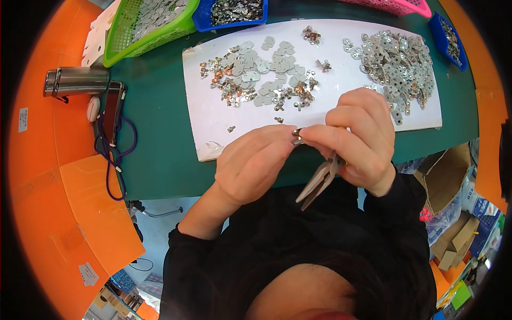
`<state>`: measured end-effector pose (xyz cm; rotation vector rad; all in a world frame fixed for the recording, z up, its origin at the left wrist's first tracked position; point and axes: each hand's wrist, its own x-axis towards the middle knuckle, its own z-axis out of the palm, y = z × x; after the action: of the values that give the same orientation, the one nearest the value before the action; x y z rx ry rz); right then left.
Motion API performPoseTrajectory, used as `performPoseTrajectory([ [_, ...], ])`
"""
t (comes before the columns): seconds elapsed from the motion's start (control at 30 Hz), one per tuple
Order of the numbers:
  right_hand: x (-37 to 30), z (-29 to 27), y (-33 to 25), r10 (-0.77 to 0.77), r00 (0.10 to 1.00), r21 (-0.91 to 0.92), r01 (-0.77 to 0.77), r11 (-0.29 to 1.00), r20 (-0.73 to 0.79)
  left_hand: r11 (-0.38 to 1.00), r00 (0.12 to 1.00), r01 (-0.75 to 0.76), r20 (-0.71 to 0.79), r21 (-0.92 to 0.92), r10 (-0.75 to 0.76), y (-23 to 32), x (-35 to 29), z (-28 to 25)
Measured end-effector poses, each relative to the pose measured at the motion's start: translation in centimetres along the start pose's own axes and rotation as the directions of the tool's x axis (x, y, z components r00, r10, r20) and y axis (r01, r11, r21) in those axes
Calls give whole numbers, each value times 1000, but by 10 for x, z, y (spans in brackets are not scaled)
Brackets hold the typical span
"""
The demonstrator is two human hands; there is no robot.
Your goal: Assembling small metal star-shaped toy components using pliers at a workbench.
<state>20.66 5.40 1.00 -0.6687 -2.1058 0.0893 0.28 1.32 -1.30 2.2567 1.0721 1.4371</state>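
Your left hand and right hand pinch a small metal part between their fingertips; your right also grips pliers. Beyond, a white board bearing metal pieces rests on a green table, beside orange panels.

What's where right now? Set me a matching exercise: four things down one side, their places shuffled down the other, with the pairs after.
Things
1. pliers
2. green basket
3. steel flask
4. small metal part

Places
A. beside the orange panel at the far left
B. at the fingertips of both the left hand and the right hand
C. next to a blue tray, upper left
D. in the right hand alone, jaws parted

Pairs: 1-D, 2-C, 3-A, 4-B
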Motion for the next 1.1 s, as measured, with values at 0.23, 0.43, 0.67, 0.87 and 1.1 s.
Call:
performPoseTrajectory([
  [0.23,1,-2,-1,-4,1000,56,3,998,22,985,985,-172,-14,34,172,-4,-6,-3],
  [0.43,0,-1,0,6,999,148,-12,989,39,987,991,-133,22,86,132,0,-3,-5],
  [0.67,-2,4,1,78,996,240,-86,967,43,984,990,-130,65,124,122,-1,3,-8],
  [0.87,-6,-3,5,231,967,255,-251,934,107,997,997,77,-32,19,-76,5,2,-11],
  [1.1,-11,5,4,256,943,47,-271,961,213,918,947,309,-14,-248,-322,5,-11,-8],
])
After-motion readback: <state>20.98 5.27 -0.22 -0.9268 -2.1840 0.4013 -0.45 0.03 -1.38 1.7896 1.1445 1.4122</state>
